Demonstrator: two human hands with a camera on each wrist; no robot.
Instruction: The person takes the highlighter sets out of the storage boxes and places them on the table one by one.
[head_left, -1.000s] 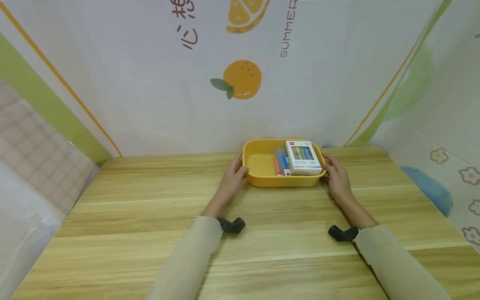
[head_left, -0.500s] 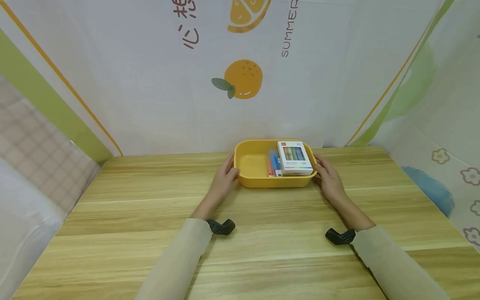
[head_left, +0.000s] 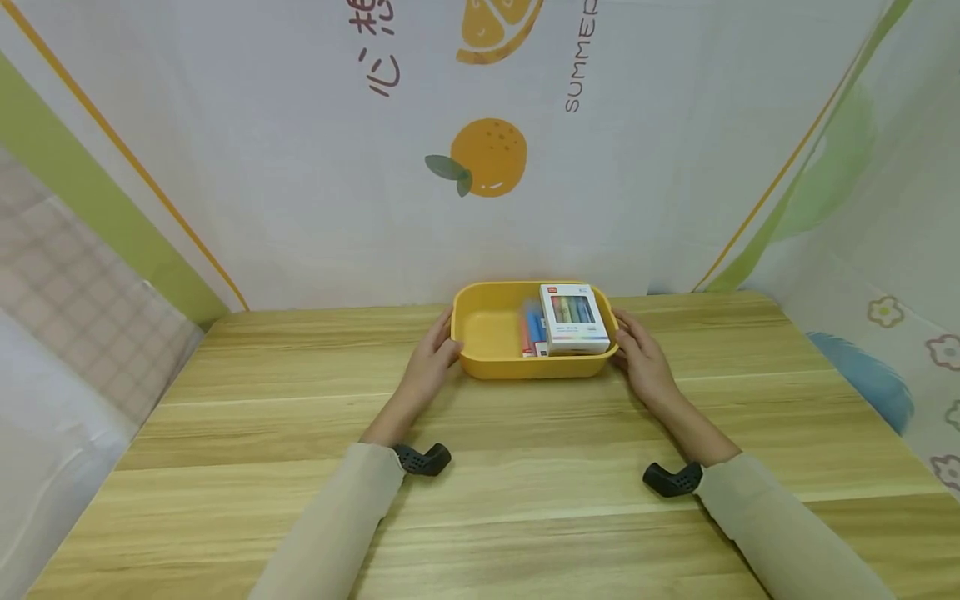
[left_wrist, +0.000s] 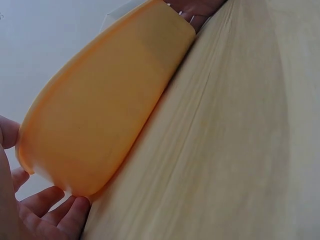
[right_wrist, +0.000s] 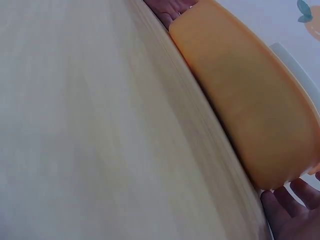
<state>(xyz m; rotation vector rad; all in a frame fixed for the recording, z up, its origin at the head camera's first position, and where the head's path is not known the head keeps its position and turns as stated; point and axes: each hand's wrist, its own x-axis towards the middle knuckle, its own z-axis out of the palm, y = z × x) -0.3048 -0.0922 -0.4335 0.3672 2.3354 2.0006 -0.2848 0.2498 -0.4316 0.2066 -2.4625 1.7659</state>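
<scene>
A yellow plastic bin with rounded corners sits at the back of the wooden table. My left hand holds its left end, thumb at the rim and fingers along the end wall. At the opposite end, my right hand grips the bin in a similar way. In the left wrist view, the left fingers curve under the bin's corner near the tabletop. Inside the bin's right half lies a white box with a rainbow-coloured panel. Beside it are slim red and blue packs, partly hidden by the box.
The wooden table stretches toward me and to both sides. Directly behind the bin hangs a white cloth printed with oranges. Something blue and rounded shows beyond the table's right edge.
Both hands have moved the bin a short way left along the back of the table. The box and packs have travelled with it, and the grip looks the same.
</scene>
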